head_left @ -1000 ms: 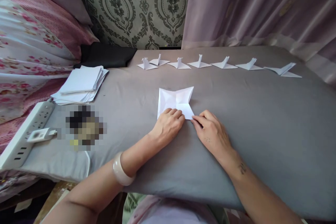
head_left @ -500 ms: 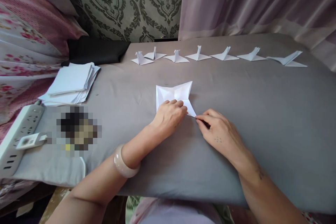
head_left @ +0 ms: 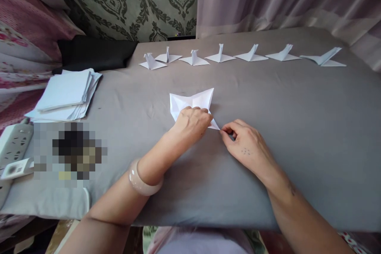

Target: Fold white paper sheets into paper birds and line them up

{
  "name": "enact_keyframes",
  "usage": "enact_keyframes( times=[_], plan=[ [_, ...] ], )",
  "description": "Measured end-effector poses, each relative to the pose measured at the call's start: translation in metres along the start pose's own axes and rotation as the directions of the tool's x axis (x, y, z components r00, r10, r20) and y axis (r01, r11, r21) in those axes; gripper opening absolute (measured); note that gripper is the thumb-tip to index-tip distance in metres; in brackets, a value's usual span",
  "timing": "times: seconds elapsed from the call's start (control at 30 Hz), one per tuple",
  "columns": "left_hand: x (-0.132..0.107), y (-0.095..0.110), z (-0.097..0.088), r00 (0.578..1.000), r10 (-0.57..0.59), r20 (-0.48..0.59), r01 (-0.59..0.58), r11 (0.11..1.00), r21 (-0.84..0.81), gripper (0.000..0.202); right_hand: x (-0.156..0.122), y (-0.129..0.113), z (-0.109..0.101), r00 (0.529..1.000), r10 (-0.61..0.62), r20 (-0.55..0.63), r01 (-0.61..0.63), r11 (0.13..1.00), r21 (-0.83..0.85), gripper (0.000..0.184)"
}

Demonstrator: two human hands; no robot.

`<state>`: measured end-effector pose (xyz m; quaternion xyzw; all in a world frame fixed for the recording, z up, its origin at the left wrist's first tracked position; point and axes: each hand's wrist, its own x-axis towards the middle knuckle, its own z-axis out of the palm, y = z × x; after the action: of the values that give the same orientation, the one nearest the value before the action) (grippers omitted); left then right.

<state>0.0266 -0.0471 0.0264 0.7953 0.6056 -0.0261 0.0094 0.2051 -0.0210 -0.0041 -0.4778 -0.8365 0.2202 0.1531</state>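
A creased white sheet of paper [head_left: 182,104] lies at the middle of the table, its corners lifted along the folds. My left hand [head_left: 193,121], with a pale bangle at the wrist, rests over the near part of the sheet. Its fingers are curled closed on the paper's right side, and the fingertips are partly hidden. At the sheet's near right corner, my right hand [head_left: 239,137] pinches the pointed tip between thumb and forefinger. The near left corner is covered by my left hand.
Several folded paper birds [head_left: 194,58] stand in a row along the back of the grey-covered table [head_left: 312,135]. Stacked white paper [head_left: 64,91] lies at the left, near a black cloth [head_left: 95,53], a power strip [head_left: 14,143] and a blurred-out patch.
The view has shifted a little, so most things sit further left or higher. Both hands keep their hold on the sheet; my left hand covers slightly more of its right edge.
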Motion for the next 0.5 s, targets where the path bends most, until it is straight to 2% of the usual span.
enact_keyframes(
  times=[0.1,0.23,0.5],
  plan=[
    [0.002,0.001,-0.002,0.999,-0.002,0.042,0.002,1.0,0.0,0.02,0.003,-0.001,0.003,0.999,0.034,-0.02,-0.033,0.999,0.011,0.015],
    [0.003,0.002,-0.008,0.999,0.009,0.046,-0.009,1.0,-0.005,0.018,0.005,-0.004,0.004,0.997,0.076,-0.003,-0.076,0.997,0.007,0.02],
    [0.005,0.008,-0.024,0.987,-0.001,0.16,0.003,1.0,-0.01,0.02,0.008,-0.008,0.003,0.988,0.152,0.015,-0.151,0.988,-0.021,0.024]
  ],
)
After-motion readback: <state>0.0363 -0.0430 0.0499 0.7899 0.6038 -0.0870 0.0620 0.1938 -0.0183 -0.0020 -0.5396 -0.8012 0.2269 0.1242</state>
